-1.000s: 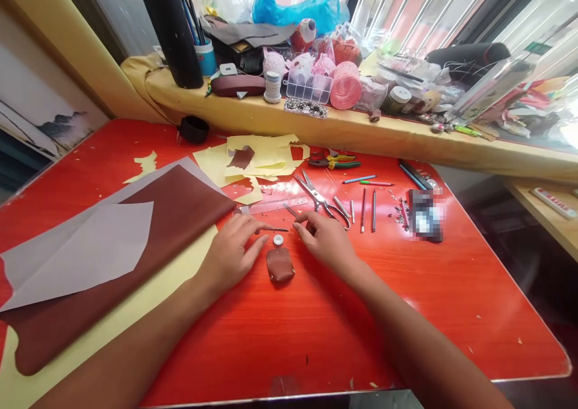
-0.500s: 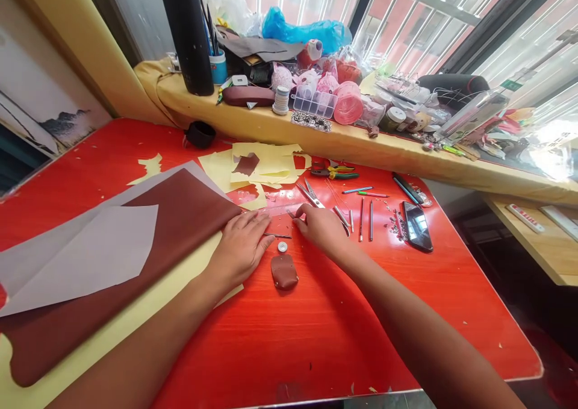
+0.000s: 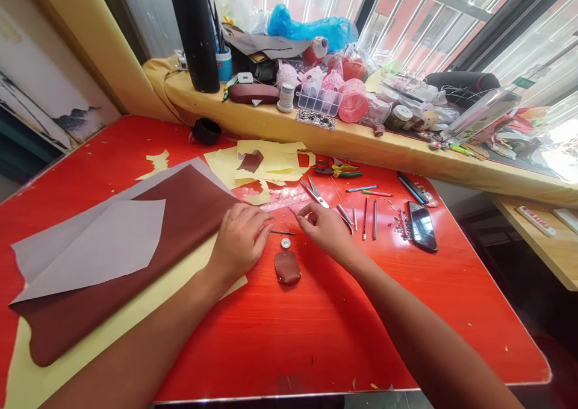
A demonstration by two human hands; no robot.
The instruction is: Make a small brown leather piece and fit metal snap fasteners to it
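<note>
My left hand (image 3: 238, 235) rests at the tip of the brown leather sheet (image 3: 180, 216), fingers curved and slightly bent; anything under the fingertips is hidden. Just right of it, my right hand (image 3: 318, 221) pinches a small thin dark piece (image 3: 293, 212) between thumb and forefinger. Between the hands a thin dark tool (image 3: 283, 232) lies on the red table. Below it are a round metal disc (image 3: 286, 243) and a small brown leather pouch (image 3: 288, 268). A clear ruler (image 3: 284, 202) lies behind the hands.
Scissors (image 3: 316, 192), pliers (image 3: 338, 171), pens and a phone (image 3: 422, 226) lie to the right. Yellow paper scraps (image 3: 271, 162) are at the back. A cluttered yellow ledge (image 3: 271, 123) runs behind the red table (image 3: 361, 349).
My right hand has drawn its small piece up slightly from the ruler. My left hand's fingers have curled a little. The whole view has shifted slightly.
</note>
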